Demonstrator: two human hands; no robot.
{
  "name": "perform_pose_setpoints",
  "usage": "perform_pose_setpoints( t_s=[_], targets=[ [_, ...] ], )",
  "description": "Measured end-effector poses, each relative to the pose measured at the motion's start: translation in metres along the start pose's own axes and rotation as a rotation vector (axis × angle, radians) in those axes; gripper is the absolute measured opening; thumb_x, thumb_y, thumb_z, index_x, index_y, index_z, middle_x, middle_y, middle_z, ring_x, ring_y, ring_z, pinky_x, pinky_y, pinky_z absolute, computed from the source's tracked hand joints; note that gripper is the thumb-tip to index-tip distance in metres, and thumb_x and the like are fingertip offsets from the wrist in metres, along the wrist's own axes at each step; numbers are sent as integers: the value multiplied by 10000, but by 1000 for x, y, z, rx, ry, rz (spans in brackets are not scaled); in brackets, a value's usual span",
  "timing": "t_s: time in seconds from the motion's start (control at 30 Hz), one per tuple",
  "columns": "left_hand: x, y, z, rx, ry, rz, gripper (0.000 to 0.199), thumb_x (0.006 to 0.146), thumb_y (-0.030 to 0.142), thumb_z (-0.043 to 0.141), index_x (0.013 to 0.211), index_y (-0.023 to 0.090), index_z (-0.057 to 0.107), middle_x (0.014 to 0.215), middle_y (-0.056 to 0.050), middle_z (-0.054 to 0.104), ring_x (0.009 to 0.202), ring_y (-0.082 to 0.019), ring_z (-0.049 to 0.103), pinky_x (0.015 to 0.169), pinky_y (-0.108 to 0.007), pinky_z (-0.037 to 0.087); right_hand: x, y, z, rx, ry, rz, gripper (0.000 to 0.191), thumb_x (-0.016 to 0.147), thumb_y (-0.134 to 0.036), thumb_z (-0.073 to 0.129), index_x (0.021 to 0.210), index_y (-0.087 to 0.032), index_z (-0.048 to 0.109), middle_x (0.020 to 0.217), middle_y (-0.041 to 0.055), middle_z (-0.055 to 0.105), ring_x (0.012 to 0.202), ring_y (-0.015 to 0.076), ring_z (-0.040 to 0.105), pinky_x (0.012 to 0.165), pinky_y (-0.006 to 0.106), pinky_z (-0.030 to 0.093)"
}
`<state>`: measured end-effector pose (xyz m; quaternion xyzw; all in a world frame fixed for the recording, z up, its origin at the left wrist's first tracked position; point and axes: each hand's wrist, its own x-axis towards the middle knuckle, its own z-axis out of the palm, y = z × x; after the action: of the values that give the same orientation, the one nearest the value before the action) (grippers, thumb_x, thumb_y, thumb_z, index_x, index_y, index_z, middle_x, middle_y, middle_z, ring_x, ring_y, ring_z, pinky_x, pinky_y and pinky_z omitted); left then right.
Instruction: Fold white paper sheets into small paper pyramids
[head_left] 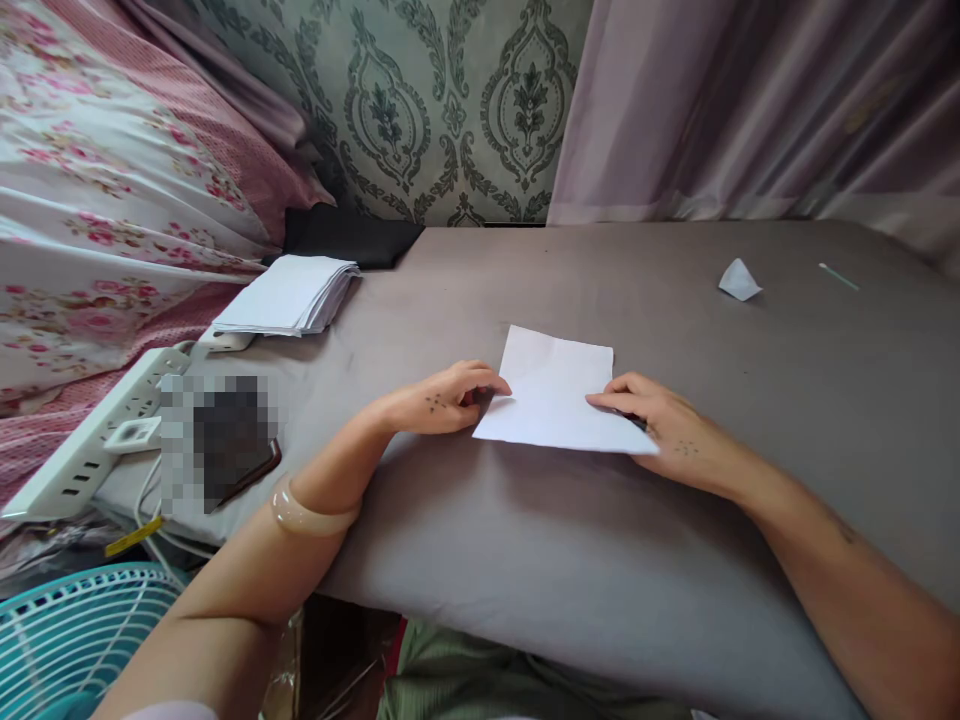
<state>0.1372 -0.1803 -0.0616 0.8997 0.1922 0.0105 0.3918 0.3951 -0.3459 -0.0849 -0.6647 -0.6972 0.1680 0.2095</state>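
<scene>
A white sheet of paper (555, 395) lies before me near the front edge of the grey-covered surface, its near edge raised a little. Its left edge is pinched between the thumb and index finger of my left hand (448, 397). On the opposite side, my right hand (664, 420) grips the right edge, index finger on top and thumb hidden underneath. A thin dark strip shows below that index finger; I cannot tell what it is. Farther back on the right stands a small folded white paper piece (740, 280).
At the left are a paper stack (289, 292), a black flat item (352, 235), a white power strip (90, 435) and a blurred-out dark device (232, 440). A thin stick (838, 277) lies far right. A blue fan (82, 640) stands at lower left.
</scene>
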Motion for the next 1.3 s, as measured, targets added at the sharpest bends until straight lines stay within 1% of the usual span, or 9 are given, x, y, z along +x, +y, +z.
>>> perform_pose_setpoints(
  t_s=[0.17,0.3,0.43,0.7,0.9,1.0,1.13,1.23,1.3],
  targets=[
    [10,-7,9,-75,120,-50,281,820,366,567,1026,215,685,1038,-68,606,831,-164,555,734,-251,446,4,-1,-2,54,81,206,362,881,-516,484,852,-262,740,949,42,648,625,133,566,578,288,463],
    [23,-11,20,-65,278,-151,334,841,450,539,697,168,643,736,-24,571,642,-133,495,567,-241,361,8,0,2,44,174,291,468,870,-541,475,593,-210,654,915,54,652,624,140,566,597,301,454],
    [32,-3,26,-36,367,-347,323,822,451,558,656,178,607,578,16,480,557,-125,439,538,-257,313,13,0,8,-13,263,372,452,856,-501,486,530,-208,598,940,55,651,662,157,583,647,325,453],
    [44,-4,39,110,503,-353,283,828,403,563,650,184,562,972,-108,545,874,-211,555,830,-357,458,16,2,21,-84,351,394,349,822,-438,527,557,-212,513,902,47,575,659,153,560,664,335,447],
    [42,-7,41,178,467,-356,297,844,413,565,658,185,518,1024,-106,525,847,-200,560,824,-369,474,17,3,23,-116,341,390,300,818,-420,538,605,-211,501,902,45,557,624,140,541,618,319,439],
    [38,-2,42,235,472,-382,259,857,442,558,850,184,565,1040,-106,529,815,-199,564,768,-370,492,16,3,22,-146,363,401,234,806,-417,568,705,-210,529,904,46,563,633,150,549,608,319,442],
    [37,0,44,414,458,-182,405,926,304,461,1314,189,452,1278,-154,492,1089,-272,545,910,-449,473,14,2,20,-101,336,308,186,851,-363,552,937,-215,625,1023,56,596,691,150,587,653,321,473],
    [40,-7,42,517,310,75,472,911,105,355,1357,215,463,1453,-113,432,1367,-290,355,1117,-504,300,10,3,16,-82,251,176,242,920,-319,457,1010,-243,668,1118,49,617,759,149,616,719,327,492],
    [43,-14,40,464,203,151,516,884,51,318,1356,189,474,1470,-100,442,1408,-243,328,1149,-451,287,7,5,12,-94,201,127,255,920,-345,474,1033,-246,680,1168,46,619,764,149,624,725,330,501]
  ],
)
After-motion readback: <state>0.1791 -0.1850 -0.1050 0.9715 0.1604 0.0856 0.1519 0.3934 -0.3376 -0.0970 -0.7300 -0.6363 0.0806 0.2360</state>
